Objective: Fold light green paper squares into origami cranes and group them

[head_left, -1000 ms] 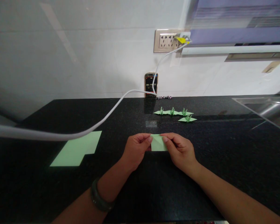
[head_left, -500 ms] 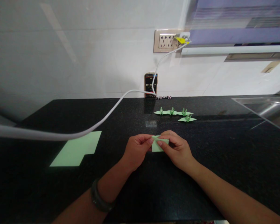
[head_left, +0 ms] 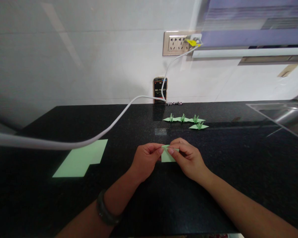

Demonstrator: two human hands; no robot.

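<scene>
A small piece of light green paper [head_left: 168,157] is pinched between my two hands, just above the black countertop. My left hand [head_left: 147,161] grips its upper left corner between thumb and fingers. On the other side, my right hand [head_left: 187,155] has its thumb pressed on the paper's upper part, with the fingers curled behind the top edge. The fingers cover part of the paper, so its folds are hard to make out. Beyond my hands stand several folded green paper cranes [head_left: 183,118], most of them in a row.
Larger green paper [head_left: 80,162] with a notched corner lies to the left on the black countertop [head_left: 129,129]. A white cable [head_left: 109,127] crosses above it to the wall socket [head_left: 177,43]. A phone [head_left: 160,90] showing a timer leans against the wall. A metal sink [head_left: 290,119] is at right.
My right thumb has shifted slightly to the right and up along the paper. Both hands still hold it in nearly the same place.
</scene>
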